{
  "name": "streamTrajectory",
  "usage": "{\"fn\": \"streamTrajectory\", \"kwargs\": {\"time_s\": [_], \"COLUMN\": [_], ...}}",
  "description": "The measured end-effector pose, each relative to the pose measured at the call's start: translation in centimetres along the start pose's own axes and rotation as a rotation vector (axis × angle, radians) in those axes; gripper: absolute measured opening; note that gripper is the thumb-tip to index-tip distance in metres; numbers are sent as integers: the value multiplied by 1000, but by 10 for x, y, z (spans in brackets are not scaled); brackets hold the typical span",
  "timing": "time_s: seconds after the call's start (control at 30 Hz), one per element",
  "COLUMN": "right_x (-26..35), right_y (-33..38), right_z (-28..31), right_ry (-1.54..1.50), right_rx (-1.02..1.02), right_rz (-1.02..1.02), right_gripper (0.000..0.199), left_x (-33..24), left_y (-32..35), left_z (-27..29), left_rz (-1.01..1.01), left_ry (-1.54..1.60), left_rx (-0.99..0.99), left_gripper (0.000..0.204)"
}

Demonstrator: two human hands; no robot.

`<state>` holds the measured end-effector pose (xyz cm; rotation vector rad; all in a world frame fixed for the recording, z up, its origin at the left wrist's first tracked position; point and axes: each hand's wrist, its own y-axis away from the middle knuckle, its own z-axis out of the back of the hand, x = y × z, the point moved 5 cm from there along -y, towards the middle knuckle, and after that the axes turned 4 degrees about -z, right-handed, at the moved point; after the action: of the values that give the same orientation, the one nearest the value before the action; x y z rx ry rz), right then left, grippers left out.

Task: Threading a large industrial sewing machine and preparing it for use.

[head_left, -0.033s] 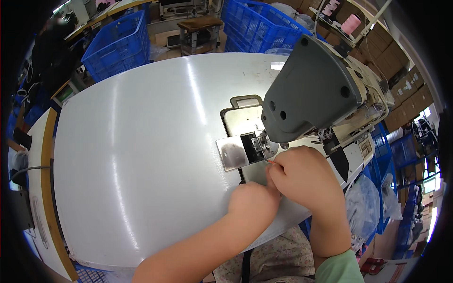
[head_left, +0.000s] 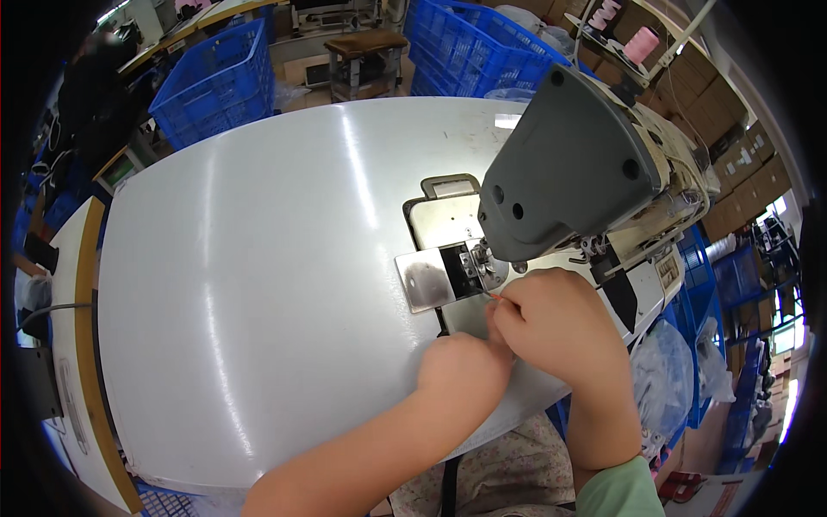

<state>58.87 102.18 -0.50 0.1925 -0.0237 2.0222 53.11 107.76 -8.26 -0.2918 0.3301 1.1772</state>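
Observation:
My right hand [head_left: 551, 319] is closed just below the grey sewing machine head [head_left: 568, 164]. From its fingers sticks a thin tool with an orange part [head_left: 497, 297], its narrow end pointing into the opened bed [head_left: 457, 267] near the needle area. The tool's exact kind is too small to tell. My left hand [head_left: 465, 370] is bent in against the right one, at the near edge of the machine bed; its fingers are hidden. A shiny metal slide plate [head_left: 423, 281] lies drawn to the left, baring the dark opening with small metal parts.
The pale tabletop [head_left: 258, 284] stretches to my left. Blue plastic crates [head_left: 215, 86] stand beyond it, beside a stool [head_left: 366, 47]. Pink thread cones [head_left: 640, 45] stand behind the machine. Clear plastic bags [head_left: 663, 366] hang at the right. A wood-edged table [head_left: 82, 345] borders the left side.

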Motion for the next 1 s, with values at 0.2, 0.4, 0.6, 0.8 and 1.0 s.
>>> {"fn": "streamTrajectory", "kwargs": {"time_s": [0.2,0.4,0.6,0.8,1.0], "right_x": [-2,7,8,11,13], "right_y": [6,3,-1,-7,-3], "right_z": [-3,-10,-20,-27,-20], "right_ry": [-84,-100,-13,26,-252], "right_rx": [-137,-285,-294,-264,-220], "right_rz": [-3,87,77,46,100], "right_gripper": [19,17,17,17,19], "left_x": [-1,-3,-2,-4,-2], "left_y": [0,5,5,3,5], "left_z": [-2,8,1,4,7], "left_rz": [-71,-97,-160,-113,-131], "left_ry": [5,-31,-41,-17,-43], "left_rx": [-8,-104,-49,124,-130], "left_gripper": [45,5,4,7,2]}}
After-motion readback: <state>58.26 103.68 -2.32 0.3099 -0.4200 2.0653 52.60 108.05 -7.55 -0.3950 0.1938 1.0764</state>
